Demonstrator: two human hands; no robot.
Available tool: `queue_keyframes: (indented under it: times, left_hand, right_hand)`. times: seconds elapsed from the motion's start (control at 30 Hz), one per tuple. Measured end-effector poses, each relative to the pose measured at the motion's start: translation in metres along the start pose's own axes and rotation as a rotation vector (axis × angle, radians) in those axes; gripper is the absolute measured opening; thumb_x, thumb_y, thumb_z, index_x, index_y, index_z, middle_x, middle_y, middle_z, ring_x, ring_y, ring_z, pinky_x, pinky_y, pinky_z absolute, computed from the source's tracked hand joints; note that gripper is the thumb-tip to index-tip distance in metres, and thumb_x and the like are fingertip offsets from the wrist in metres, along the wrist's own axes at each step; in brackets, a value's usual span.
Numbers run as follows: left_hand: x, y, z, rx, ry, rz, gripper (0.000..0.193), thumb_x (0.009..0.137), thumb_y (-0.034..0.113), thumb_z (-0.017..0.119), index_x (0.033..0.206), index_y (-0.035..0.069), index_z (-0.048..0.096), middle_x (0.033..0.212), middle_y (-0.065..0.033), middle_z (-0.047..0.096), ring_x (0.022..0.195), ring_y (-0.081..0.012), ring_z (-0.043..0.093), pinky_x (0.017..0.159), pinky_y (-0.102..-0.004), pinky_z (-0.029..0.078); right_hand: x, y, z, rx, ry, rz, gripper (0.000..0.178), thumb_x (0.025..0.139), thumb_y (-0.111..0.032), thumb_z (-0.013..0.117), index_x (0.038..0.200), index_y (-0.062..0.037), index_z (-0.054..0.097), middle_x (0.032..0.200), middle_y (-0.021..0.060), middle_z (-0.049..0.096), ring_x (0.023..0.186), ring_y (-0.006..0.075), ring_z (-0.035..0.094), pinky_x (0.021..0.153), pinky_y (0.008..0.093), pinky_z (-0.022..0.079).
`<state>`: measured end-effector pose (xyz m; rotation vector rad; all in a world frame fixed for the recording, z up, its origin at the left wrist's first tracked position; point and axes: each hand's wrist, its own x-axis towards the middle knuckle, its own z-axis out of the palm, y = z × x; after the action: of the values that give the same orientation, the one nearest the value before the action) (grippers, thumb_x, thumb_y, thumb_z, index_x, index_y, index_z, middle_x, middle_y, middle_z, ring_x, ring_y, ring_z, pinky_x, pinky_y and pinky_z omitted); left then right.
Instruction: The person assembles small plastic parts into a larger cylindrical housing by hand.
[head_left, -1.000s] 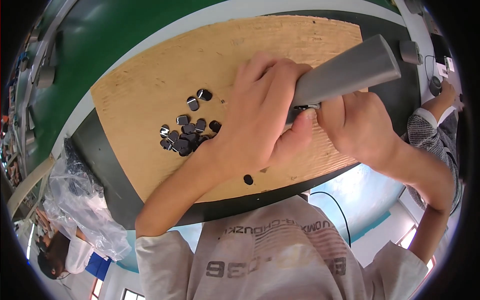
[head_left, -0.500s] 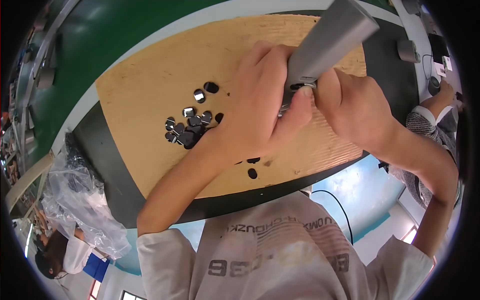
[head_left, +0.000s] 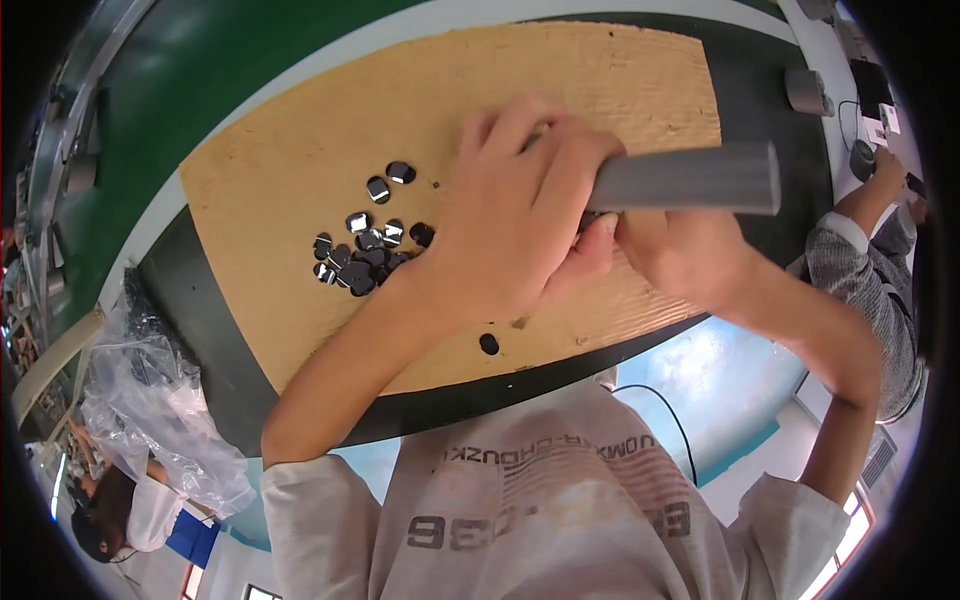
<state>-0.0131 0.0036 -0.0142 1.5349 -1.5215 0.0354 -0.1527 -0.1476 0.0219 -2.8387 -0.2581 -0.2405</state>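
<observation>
A grey tube-like housing (head_left: 690, 180) with a smooth body points to the right above the board. My left hand (head_left: 525, 215) is closed round its near end, fingers over the top and thumb below. Just under the tube, my right hand (head_left: 685, 250) is curled against it and touches the left thumb; its fingertips are hidden. A small dark part shows between the hands, too covered to name. To the left lies a loose pile of small black oval caps (head_left: 360, 275), several with shiny faces. One black oval piece (head_left: 489, 344) lies apart near the front.
A sheet of brown cardboard (head_left: 270, 170) covers much of the dark table (head_left: 225, 330). Clear plastic film (head_left: 165, 410) hangs at the left edge. A grey cylinder (head_left: 808, 92) stands at the far right, near another person's arm (head_left: 870, 200). Another person sits at lower left.
The grey housing has swung from pointing up and right to lying nearly level, pointing right. My left fingers have shifted over its end, and the right hand has turned along with it.
</observation>
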Motion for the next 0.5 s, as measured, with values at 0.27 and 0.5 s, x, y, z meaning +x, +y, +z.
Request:
queue_keyframes:
  times: [0.27, 0.5]
  left_hand:
    - [-0.002, -0.004, -0.007, -0.280, 0.084, -0.228, 0.031, 0.083, 0.015, 0.063, 0.109, -0.002, 0.057, 0.102, -0.0168, 0.061, 0.094, -0.0346, 0.054, 0.080, -0.0444, 0.043]
    - [0.009, -0.001, -0.021, -0.773, 0.131, -0.661, 0.014, 0.096, 0.010, 0.055, 0.103, -0.001, 0.058, 0.090, -0.0030, 0.063, 0.070, -0.0069, 0.052, 0.061, -0.0243, 0.042]
  right_hand:
    - [0.020, -0.001, -0.004, 0.057, -0.052, 0.125, 0.019, 0.087, -0.014, 0.058, 0.101, -0.0013, 0.055, 0.071, 0.0129, 0.061, 0.057, 0.0336, 0.061, 0.050, 0.0434, 0.048]
    - [0.034, 0.030, -0.066, -0.069, 0.282, 0.134, 0.007, 0.098, -0.004, 0.049, 0.092, -0.0005, 0.052, 0.065, 0.0095, 0.048, 0.051, 0.0281, 0.051, 0.046, 0.0370, 0.038]
